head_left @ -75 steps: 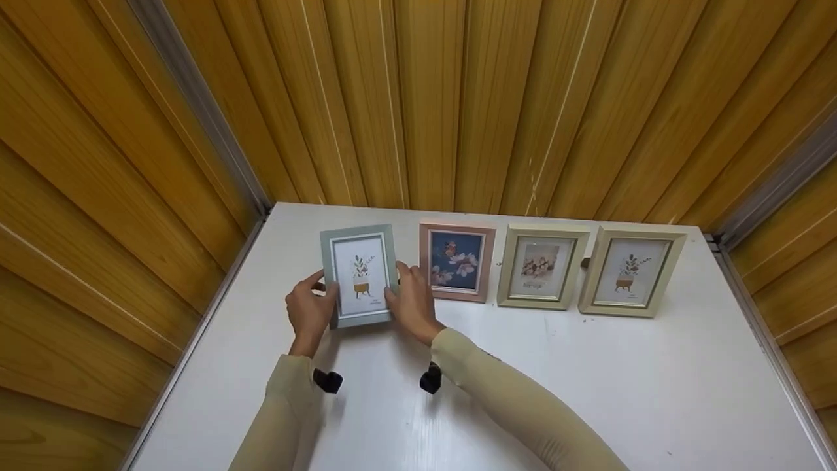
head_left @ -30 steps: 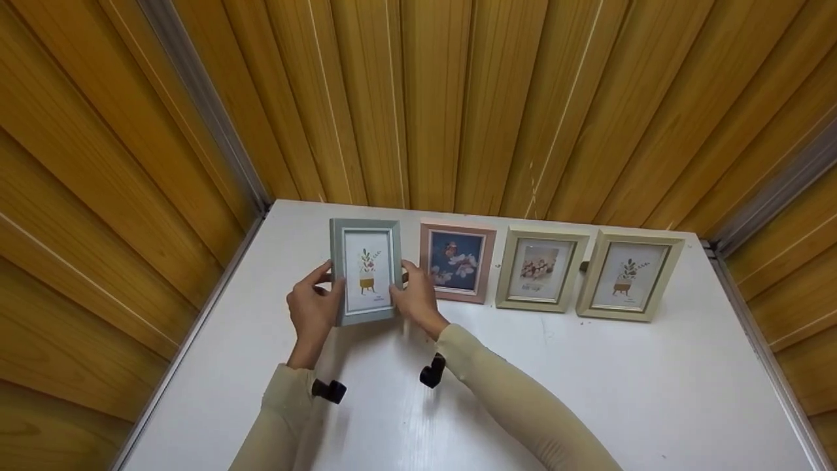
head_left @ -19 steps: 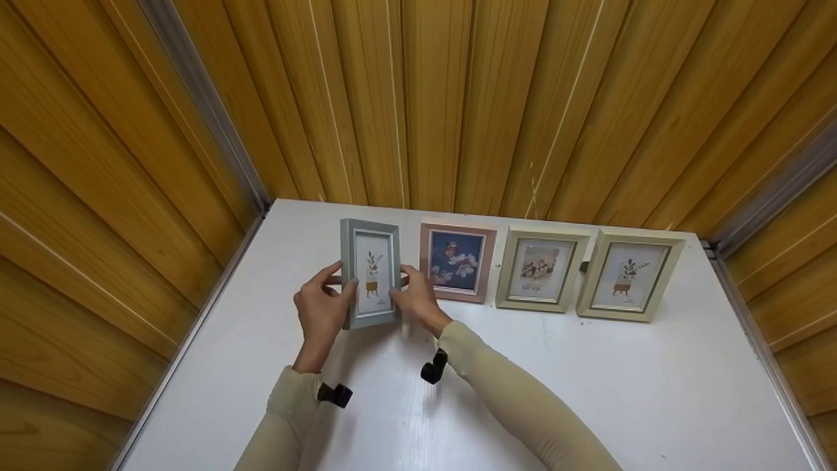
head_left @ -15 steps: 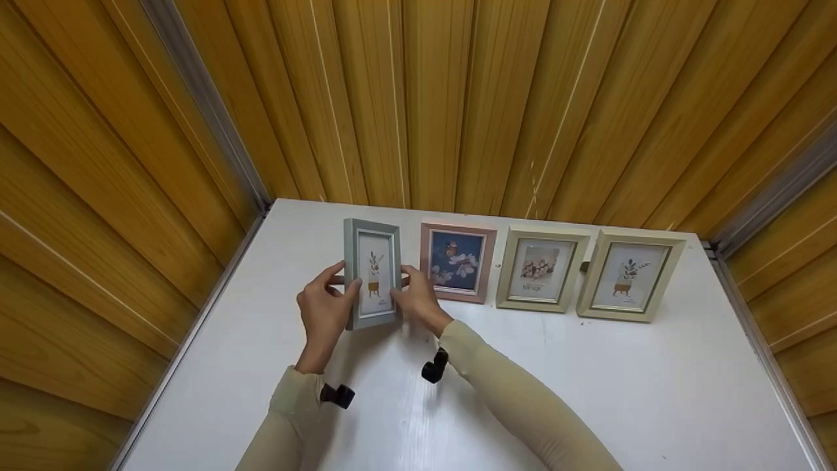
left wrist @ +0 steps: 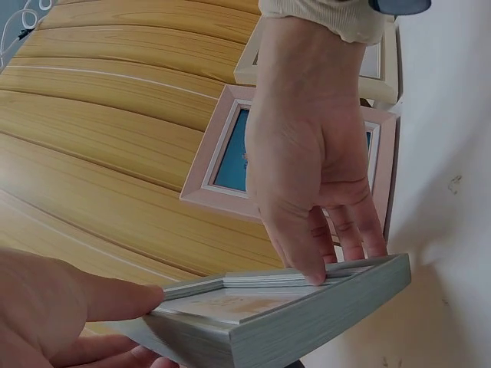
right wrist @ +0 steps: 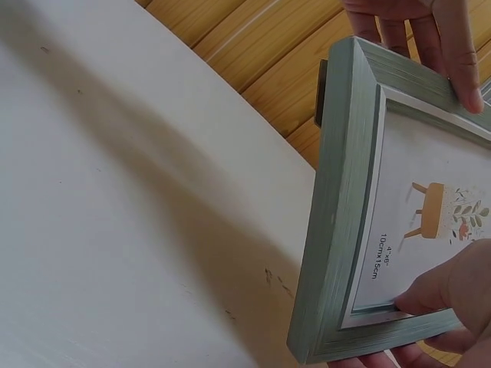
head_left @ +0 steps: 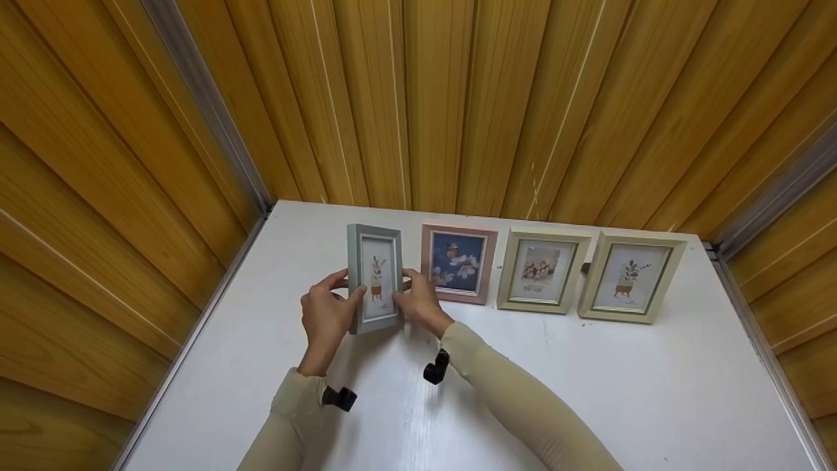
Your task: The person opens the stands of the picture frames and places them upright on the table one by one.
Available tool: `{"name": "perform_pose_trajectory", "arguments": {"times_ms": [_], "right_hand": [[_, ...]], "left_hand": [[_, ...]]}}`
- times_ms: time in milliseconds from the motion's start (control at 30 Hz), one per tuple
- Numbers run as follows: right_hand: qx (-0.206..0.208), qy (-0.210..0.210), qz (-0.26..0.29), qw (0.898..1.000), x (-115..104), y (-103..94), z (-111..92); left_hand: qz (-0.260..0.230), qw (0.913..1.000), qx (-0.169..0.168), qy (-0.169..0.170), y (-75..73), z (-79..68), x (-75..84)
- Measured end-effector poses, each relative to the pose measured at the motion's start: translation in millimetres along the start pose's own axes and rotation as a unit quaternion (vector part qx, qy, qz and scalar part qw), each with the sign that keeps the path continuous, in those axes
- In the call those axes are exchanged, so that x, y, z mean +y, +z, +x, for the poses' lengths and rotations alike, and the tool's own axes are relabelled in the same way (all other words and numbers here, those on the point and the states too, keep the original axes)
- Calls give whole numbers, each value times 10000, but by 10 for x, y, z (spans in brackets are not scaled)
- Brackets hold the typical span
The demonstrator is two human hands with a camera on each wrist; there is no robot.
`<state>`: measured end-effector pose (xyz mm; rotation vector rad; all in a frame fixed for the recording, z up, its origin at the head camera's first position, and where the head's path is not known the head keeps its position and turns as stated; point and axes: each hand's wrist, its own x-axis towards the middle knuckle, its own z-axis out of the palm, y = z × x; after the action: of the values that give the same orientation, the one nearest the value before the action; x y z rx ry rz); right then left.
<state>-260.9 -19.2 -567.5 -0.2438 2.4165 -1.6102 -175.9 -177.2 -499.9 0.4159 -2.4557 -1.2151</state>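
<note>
Between my two hands is a grey-green picture frame [head_left: 377, 278], angled so that its left side face shows. The print in it, seen in the right wrist view, has a plant in an orange footed pot [right wrist: 434, 208]. My left hand [head_left: 325, 311] grips the left side, its thumb on the front edge and its fingers behind. On the opposite side my right hand [head_left: 420, 303] pinches the lower part, thumb in front. A shadow falls on the white table below the frame. Just right of my right hand stands a pink picture frame [head_left: 489, 261] with a blue blossom print.
Two cream picture frames [head_left: 543, 307] [head_left: 616, 315] stand to the right of the pink one, in a row along the back of the white table [head_left: 588, 392]. Wood-look panel walls [head_left: 431, 118] rise behind and at both sides. A black wrist camera [head_left: 340, 398] juts from the left sleeve.
The grey-green picture frame has moved right and turned from facing forward to an angle that shows its left side. My left hand has shifted right with it. The other picture frames stay put.
</note>
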Motion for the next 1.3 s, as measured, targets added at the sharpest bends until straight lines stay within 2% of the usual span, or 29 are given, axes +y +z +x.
{"name": "perform_pose_trajectory", "arguments": {"times_ms": [300,567,767,1033,1300], "right_hand": [[26,-23,40,10000,23,7,2],[-89,150,272,9995,16,3,2],[-57,177,190,9996,37,-3,9],[-18,90,173,9998,95,-2,29],[-13,127,320,9994,96,15,30]], "left_hand": [[-314,9993,-98,162,24,-7,-30],[-721,9964,-442,78,17,-44,-27],[-792,9955,-521,52,25,-58,-36],[-713,9949,-681,-228,43,-55,-53],[-765,9952,-589,-159,44,-52,-76]]}}
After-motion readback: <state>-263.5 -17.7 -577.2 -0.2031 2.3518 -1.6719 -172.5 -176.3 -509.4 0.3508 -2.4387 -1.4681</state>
